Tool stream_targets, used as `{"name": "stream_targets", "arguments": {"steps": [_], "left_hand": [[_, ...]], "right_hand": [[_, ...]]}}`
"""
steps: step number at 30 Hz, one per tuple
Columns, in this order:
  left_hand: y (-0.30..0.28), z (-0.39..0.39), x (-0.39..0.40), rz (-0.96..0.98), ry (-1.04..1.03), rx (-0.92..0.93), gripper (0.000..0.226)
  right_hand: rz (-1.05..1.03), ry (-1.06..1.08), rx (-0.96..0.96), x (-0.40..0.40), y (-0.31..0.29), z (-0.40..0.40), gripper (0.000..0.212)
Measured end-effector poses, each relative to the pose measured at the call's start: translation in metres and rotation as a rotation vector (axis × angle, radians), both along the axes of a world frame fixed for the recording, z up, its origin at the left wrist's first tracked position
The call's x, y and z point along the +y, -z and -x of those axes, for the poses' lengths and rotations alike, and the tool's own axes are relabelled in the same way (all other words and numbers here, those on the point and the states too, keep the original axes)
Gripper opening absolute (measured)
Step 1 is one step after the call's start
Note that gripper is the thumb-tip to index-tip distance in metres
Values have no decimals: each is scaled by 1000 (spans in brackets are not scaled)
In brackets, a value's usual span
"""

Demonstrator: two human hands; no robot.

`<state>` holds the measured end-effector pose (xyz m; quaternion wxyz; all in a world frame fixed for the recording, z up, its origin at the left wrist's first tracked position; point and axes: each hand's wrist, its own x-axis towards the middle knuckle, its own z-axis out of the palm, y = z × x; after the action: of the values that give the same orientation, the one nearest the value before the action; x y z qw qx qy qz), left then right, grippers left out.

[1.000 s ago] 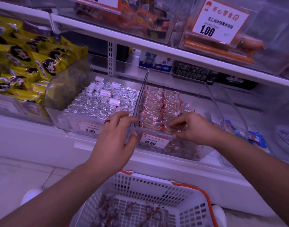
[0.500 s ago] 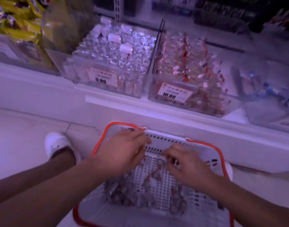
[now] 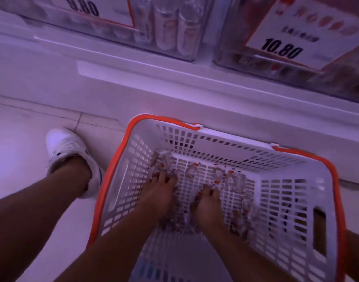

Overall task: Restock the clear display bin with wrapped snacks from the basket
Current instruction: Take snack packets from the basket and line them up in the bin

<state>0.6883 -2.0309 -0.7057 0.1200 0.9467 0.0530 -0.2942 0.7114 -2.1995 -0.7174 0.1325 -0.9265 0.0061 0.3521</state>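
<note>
The white slotted basket [image 3: 215,142] with an orange rim stands on the floor below the shelf. Clear wrapped snacks [image 3: 231,180] with red marks lie scattered over its bottom. Both my hands are down inside it. My left hand [image 3: 160,193] is at the left of the pile, its fingertips curled into the snacks. My right hand [image 3: 209,203] is close beside it, fingers bent down round more snacks. The clear display bin [image 3: 337,84] with the 10.80 price tag [image 3: 282,47] sits on the shelf at the upper right; only its blurred front shows.
A second clear bin [image 3: 174,37] tagged 9.80, holding silver rolls, stands left of the display bin. The white shelf ledge [image 3: 174,78] juts out above the basket's far side. A white shoe [image 3: 66,147] rests on the tiled floor left of the basket.
Both hands left the display bin, came down and now sit at the bottom of the basket among the snacks. The view has tipped down and closer to the basket.
</note>
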Motion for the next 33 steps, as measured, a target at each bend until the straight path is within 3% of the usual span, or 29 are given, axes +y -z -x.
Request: {"name": "stream_targets", "arguments": {"steps": [4,7,9,12,14,17,20,27,30,33], "left_hand": [[21,-9,6,-25,37,-11,74],[23,-18,-1,19,-30,-59,55],[23,-22,-11,113,-87,-90,41],[24,-20,-22,212,-237,-127,40],[27,-17,-25,201,-269,-121,49],[29,-18,-27,130,-250,-74,51],[28,-20,-34,49,-224,-56,47],[29,-11,-29,-34,-58,-49,49],[29,-9,-28,-14,17,-73,70],[26,-9,-40,-24,89,-71,86]], "right_hand": [[-74,-74,-67,5,15,1,61],[-110,-167,-108,4,20,1,59],[-171,-108,-94,2,21,-1,55],[-138,-166,-144,-13,21,-7,77],[-107,-58,-203,-29,22,-15,80],[-226,269,-107,-39,20,-28,75],[-197,342,-100,-29,19,-28,78],[-109,36,-184,-11,25,-12,80],[-110,-130,-178,-18,26,-17,87],[3,-348,-179,-23,28,-21,68]]}}
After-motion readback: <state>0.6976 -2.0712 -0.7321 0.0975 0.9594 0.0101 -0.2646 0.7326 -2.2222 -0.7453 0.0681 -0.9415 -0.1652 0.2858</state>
